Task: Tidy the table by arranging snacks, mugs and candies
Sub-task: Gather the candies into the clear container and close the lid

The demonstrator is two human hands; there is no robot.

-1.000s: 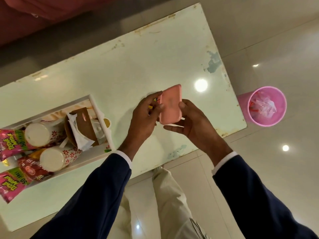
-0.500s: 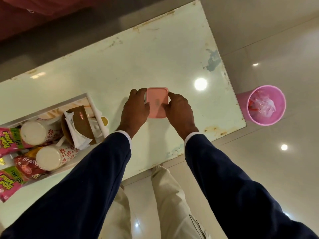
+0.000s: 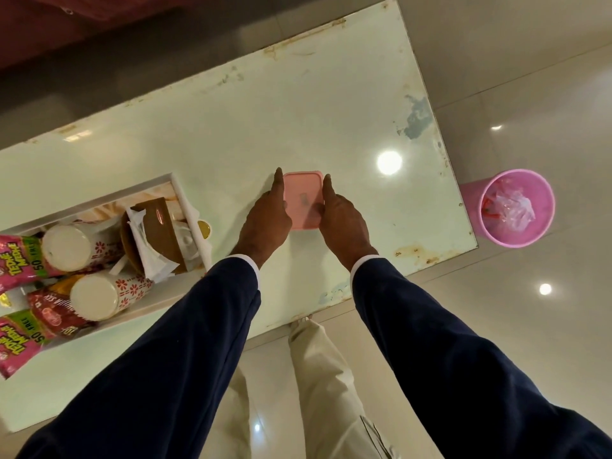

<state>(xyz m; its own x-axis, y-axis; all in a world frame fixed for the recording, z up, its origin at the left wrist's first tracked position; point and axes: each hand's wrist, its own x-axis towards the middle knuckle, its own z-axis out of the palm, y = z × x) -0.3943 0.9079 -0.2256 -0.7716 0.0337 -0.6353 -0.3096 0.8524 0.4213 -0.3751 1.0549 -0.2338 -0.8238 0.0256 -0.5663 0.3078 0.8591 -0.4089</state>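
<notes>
A pink lidded box [image 3: 303, 200] is set flat on the pale green table [image 3: 231, 127], framed between the two hands. The left hand [image 3: 265, 220] is laid against the box's left side, its forefinger stretched straight along that edge and past the far corner; the remaining fingers are tucked under the palm, and whether they touch the box cannot be told. The right hand [image 3: 342, 220] is placed against the right side, forefinger likewise extended along the edge, with the thumb tip resting on the lid near its right rim. The box is thus bracketed narrowly by straight fingers rather than wrapped by them.

Well to the left of the left hand's fingers, a white tray [image 3: 180, 190] is seen, holding two flower-patterned mugs [image 3: 96, 293] lying on their sides, pink snack packets [image 3: 20, 260], a red packet [image 3: 49, 313] and a brown box with white tissue [image 3: 159, 233]. A small gold-lidded item [image 3: 203, 229] is found just beside the tray's right wall. Beyond the right hand's fingers, off the table's end, a pink bin [image 3: 516, 207] with crumpled plastic is stood on the tiled floor.
</notes>
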